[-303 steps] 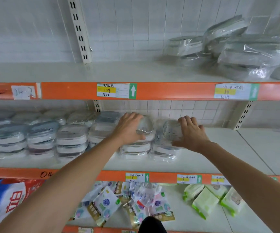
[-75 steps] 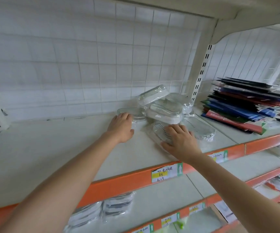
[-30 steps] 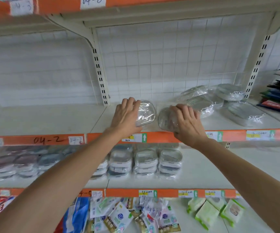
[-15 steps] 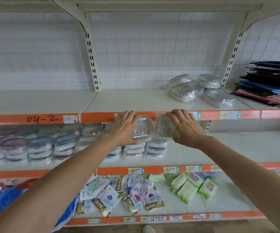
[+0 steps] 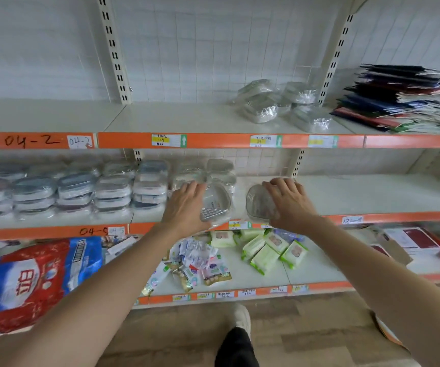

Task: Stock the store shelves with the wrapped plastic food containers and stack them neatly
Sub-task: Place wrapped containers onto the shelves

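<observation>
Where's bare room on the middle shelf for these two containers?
Bare shelf runs right of the right hand to the frame edge. Left of the left hand, stacked containers crowd it edge to edge.

White shelving with orange front rails [image 5: 240, 141] and slotted uprights [image 5: 114, 49] stands against a white gridded back panel [image 5: 200, 49], above a brown wood-patterned floor [image 5: 306, 335].

Green wipe packs [image 5: 271, 250] lie beside scattered sachets [image 5: 200, 263] (bottom shelf); folders [image 5: 404, 99] stacked upper right.
</observation>
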Action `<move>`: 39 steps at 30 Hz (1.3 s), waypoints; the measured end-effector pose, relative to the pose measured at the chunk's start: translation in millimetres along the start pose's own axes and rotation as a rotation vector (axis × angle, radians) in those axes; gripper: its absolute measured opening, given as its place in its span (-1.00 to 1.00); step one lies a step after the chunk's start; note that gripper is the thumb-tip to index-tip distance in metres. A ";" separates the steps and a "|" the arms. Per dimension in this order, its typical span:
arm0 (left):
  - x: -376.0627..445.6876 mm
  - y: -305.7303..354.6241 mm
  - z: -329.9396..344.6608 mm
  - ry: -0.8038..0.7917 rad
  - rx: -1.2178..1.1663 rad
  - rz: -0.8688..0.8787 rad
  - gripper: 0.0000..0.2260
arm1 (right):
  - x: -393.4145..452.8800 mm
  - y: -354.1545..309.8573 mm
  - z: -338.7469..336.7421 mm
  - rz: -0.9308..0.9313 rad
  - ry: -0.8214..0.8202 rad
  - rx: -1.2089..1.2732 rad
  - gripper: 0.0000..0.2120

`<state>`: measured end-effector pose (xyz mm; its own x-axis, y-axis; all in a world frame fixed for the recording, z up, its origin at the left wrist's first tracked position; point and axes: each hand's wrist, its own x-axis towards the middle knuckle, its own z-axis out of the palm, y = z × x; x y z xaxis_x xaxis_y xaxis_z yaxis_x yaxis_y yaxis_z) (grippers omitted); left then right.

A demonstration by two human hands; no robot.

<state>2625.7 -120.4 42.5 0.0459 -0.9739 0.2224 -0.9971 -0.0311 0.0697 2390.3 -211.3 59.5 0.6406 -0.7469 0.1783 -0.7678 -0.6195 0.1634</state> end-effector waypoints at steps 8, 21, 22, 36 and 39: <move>87.5 54.6 105.2 -0.188 -0.124 -0.020 -0.32 | 27.1 87.3 104.2 0.133 -0.138 0.164 -0.22; 227.9 86.8 278.6 -0.375 -0.293 -0.210 -0.42 | 137.0 182.4 275.7 0.125 -0.460 0.380 -0.32; 230.7 85.9 283.0 -0.373 -0.272 -0.207 -0.43 | 140.6 185.7 280.3 0.116 -0.473 0.403 -0.34; 248.1 97.7 324.6 -0.120 0.133 -0.106 -0.44 | 146.7 181.3 343.6 0.101 -0.228 0.280 -0.38; 269.3 89.5 325.5 -0.231 0.037 -0.105 -0.40 | 165.5 189.7 350.3 0.112 -0.227 0.243 -0.40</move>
<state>2529.0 -458.6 -207.9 0.1380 -0.9903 -0.0128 -0.9894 -0.1385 0.0443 2346.7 -537.1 -219.8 0.5541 -0.8314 -0.0428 -0.8311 -0.5495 -0.0855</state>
